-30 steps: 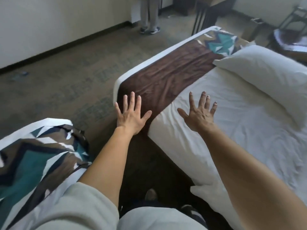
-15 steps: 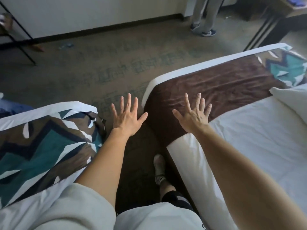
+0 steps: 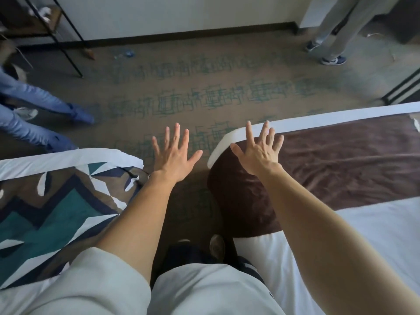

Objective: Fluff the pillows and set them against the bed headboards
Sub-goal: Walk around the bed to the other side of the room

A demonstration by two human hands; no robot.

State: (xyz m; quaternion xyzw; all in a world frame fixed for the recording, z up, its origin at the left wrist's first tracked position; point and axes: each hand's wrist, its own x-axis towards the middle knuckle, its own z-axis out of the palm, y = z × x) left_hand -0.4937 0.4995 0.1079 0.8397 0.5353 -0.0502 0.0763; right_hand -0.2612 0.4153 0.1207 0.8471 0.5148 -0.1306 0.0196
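Both my arms stretch forward with fingers spread and nothing in them. My left hand hovers over the gap between two beds. My right hand is held above the foot corner of the right bed, over its brown runner. The left bed has a white edge and a teal, brown and navy patterned runner. No pillow and no headboard is in view.
Patterned carpet fills the aisle ahead. One person's legs in blue jeans stand at the left, another person's legs in grey trousers at the top right. A black metal rack stands top left. My feet are between the beds.
The view has swung left and down: the white pillow has left the frame on the right, and the jeans-clad legs have come into view. Both hands stay spread and empty.
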